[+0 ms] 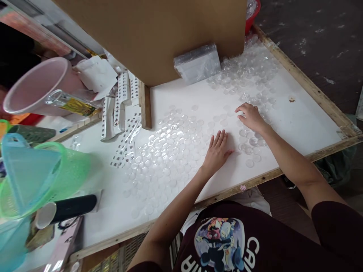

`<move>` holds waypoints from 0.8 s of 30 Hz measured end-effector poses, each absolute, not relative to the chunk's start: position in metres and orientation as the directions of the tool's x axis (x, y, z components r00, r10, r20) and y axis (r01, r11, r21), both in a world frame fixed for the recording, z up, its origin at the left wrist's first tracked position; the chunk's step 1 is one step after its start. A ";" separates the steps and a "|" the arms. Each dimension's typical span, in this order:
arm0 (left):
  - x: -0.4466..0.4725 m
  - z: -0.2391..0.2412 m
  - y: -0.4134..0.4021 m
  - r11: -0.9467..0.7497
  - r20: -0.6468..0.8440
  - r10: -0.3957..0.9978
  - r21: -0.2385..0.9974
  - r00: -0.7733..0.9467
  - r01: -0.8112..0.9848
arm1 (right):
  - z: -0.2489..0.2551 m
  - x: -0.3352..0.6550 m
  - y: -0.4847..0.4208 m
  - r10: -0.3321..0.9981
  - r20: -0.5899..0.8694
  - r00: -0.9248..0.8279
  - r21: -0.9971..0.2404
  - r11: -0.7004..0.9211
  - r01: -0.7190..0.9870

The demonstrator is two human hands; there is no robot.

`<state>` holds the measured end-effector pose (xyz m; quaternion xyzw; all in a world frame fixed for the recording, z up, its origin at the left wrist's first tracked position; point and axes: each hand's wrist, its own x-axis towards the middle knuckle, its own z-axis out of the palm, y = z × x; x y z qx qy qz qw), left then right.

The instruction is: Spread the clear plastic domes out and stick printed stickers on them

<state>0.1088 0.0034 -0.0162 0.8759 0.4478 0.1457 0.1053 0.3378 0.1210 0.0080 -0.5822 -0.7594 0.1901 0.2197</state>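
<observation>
Many clear round discs (172, 141) lie spread over the white tabletop (295, 124), mostly in a single layer left of my hands. My left hand (217, 151) rests palm down at the right edge of this spread, its fingers stretched out and the thumb apart. Over a second scatter of clear discs (249, 141), my right hand (250, 116) is held with bent fingers, thumb and forefinger apart. Whether a disc is under its fingertips I cannot make out. A denser heap of clear discs (246, 71) lies farther back on the right.
A large cardboard sheet (159, 34) stands at the back, with a plastic-wrapped pack (197, 64) against it. Printed sticker strips (121, 98) lie left of a wooden block (146, 107). A green basket (73, 166) and a pink tub (39, 85) stand left. Wooden edging (306, 83) borders the table.
</observation>
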 end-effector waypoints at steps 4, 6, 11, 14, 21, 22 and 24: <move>0.128 -0.017 0.011 -0.588 0.140 0.805 0.321 0.577 0.743 | 0.004 0.325 0.125 0.954 0.156 -0.257 -0.493 0.301 0.816; 0.135 -0.017 0.011 -0.597 0.132 0.797 0.321 0.589 0.735 | 0.003 0.317 0.129 0.939 0.181 -0.292 -0.478 0.343 0.809; 0.136 -0.015 0.002 -0.598 0.140 0.795 0.339 0.590 0.726 | 0.002 0.303 0.135 0.907 0.147 -0.394 -0.475 0.414 0.776; 0.134 -0.014 -0.006 -0.589 0.141 0.801 0.359 0.582 0.724 | 0.000 0.303 0.135 0.924 0.158 -0.349 -0.521 0.378 0.765; 0.134 -0.020 -0.011 -0.570 0.142 0.816 0.361 0.561 0.738 | -0.004 0.313 0.135 0.963 0.155 -0.222 -0.531 0.270 0.803; 0.133 -0.021 -0.009 -0.561 0.150 0.823 0.358 0.547 0.746 | -0.004 0.316 0.135 0.963 0.169 -0.211 -0.517 0.269 0.813; 0.129 -0.023 -0.003 -0.541 0.166 0.839 0.359 0.518 0.761 | -0.001 0.323 0.136 0.964 0.185 -0.191 -0.531 0.261 0.806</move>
